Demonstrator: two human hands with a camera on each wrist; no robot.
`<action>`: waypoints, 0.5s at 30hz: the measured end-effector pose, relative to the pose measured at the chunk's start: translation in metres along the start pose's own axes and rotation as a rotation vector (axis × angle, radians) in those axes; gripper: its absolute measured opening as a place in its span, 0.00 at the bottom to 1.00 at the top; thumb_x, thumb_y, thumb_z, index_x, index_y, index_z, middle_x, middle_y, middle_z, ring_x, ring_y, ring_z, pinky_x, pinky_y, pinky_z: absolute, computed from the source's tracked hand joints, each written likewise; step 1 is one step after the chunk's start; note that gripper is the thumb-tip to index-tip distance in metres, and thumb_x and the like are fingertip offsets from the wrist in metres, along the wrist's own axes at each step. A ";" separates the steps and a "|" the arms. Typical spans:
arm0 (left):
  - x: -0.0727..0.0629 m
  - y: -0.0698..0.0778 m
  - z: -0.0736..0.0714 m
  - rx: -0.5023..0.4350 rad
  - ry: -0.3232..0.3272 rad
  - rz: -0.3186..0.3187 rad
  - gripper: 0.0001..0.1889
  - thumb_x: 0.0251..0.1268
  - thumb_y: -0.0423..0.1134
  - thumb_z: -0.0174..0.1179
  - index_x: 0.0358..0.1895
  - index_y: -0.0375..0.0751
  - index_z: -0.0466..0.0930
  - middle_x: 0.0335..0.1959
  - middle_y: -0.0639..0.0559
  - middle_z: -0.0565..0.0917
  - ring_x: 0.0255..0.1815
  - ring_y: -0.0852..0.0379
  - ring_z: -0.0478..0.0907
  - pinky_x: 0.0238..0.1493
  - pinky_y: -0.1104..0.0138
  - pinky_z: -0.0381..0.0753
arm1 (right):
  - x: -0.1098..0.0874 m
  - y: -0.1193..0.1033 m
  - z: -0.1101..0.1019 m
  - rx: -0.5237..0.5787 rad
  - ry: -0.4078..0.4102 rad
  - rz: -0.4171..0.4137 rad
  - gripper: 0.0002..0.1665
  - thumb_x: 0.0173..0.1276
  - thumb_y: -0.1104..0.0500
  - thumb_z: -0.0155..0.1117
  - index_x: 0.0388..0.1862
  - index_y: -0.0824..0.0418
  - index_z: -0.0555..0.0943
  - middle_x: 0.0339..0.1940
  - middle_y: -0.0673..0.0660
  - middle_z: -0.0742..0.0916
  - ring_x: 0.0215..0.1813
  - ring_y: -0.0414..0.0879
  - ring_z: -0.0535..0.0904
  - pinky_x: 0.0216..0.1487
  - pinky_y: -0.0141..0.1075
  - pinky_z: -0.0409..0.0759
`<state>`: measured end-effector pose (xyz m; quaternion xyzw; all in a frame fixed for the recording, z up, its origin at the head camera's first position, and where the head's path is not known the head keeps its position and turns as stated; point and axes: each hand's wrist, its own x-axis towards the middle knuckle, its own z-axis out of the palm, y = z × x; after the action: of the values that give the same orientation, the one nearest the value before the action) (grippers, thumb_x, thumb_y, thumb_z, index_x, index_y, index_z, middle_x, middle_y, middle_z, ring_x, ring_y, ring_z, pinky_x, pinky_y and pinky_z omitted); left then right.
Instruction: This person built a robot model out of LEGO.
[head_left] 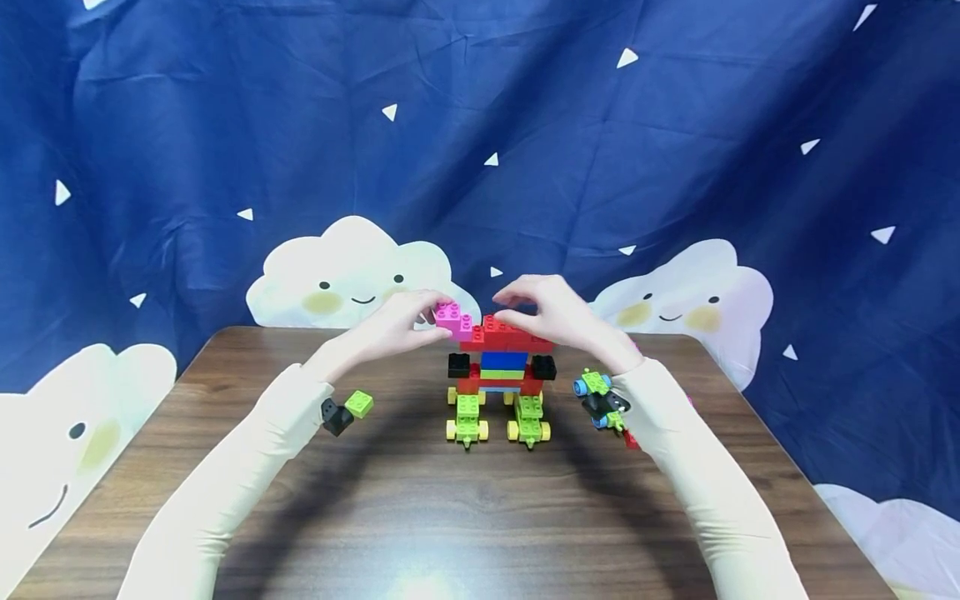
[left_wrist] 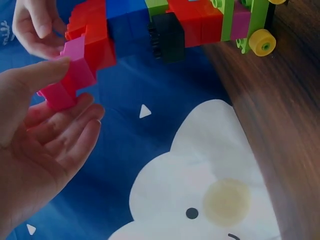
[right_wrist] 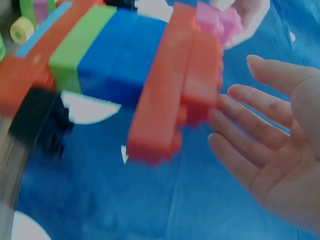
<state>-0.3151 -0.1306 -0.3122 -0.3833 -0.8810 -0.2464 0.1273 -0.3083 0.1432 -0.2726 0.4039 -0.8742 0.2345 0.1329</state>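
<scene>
On the table stands a figure built from toy building bricks, with red bricks (head_left: pixel 517 335) across its top, blue and lime bricks (head_left: pixel 502 364) in the middle and lime wheeled bases (head_left: pixel 467 427) with yellow wheels below. At its upper left end, stepped pink bricks (head_left: pixel 448 320) overlap the end of the red row. My left hand (head_left: pixel 397 323) pinches the pink bricks between thumb and fingers. Over the right part of the red row is my right hand (head_left: pixel 553 310), its fingers loosely bent and holding nothing. In the right wrist view its fingertips (right_wrist: pixel 216 140) are right beside the red bricks.
A black brick (head_left: pixel 459 365) juts from the figure's left side, another black brick (head_left: pixel 543 367) from its right. Left on the wooden table (head_left: pixel 420 517) lie a lime brick (head_left: pixel 359 404) and a black piece (head_left: pixel 337 417). Blue-wheeled lime pieces (head_left: pixel 595 383) lie near my right forearm.
</scene>
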 end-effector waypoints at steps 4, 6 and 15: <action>0.001 0.000 0.001 -0.010 0.005 -0.004 0.21 0.62 0.41 0.68 0.56 0.39 0.78 0.43 0.48 0.86 0.42 0.51 0.84 0.47 0.61 0.86 | -0.018 0.013 -0.016 -0.018 0.053 0.049 0.16 0.64 0.58 0.70 0.48 0.64 0.86 0.45 0.61 0.90 0.47 0.52 0.87 0.54 0.47 0.84; 0.001 0.000 0.001 -0.023 0.005 -0.009 0.21 0.62 0.41 0.68 0.56 0.38 0.78 0.44 0.48 0.86 0.42 0.51 0.84 0.46 0.61 0.87 | -0.028 0.022 -0.021 -0.021 0.072 0.083 0.15 0.65 0.58 0.70 0.48 0.63 0.86 0.45 0.60 0.90 0.47 0.52 0.87 0.54 0.48 0.84; -0.003 0.004 0.003 -0.099 0.000 -0.046 0.26 0.60 0.39 0.70 0.61 0.37 0.75 0.45 0.47 0.84 0.42 0.54 0.83 0.46 0.60 0.87 | -0.083 0.061 -0.039 -0.044 0.102 0.256 0.16 0.69 0.56 0.66 0.51 0.64 0.85 0.46 0.61 0.90 0.51 0.55 0.86 0.57 0.50 0.81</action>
<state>-0.3105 -0.1283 -0.3150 -0.3689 -0.8762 -0.2927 0.1026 -0.3005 0.2513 -0.2932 0.2735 -0.9156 0.2507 0.1552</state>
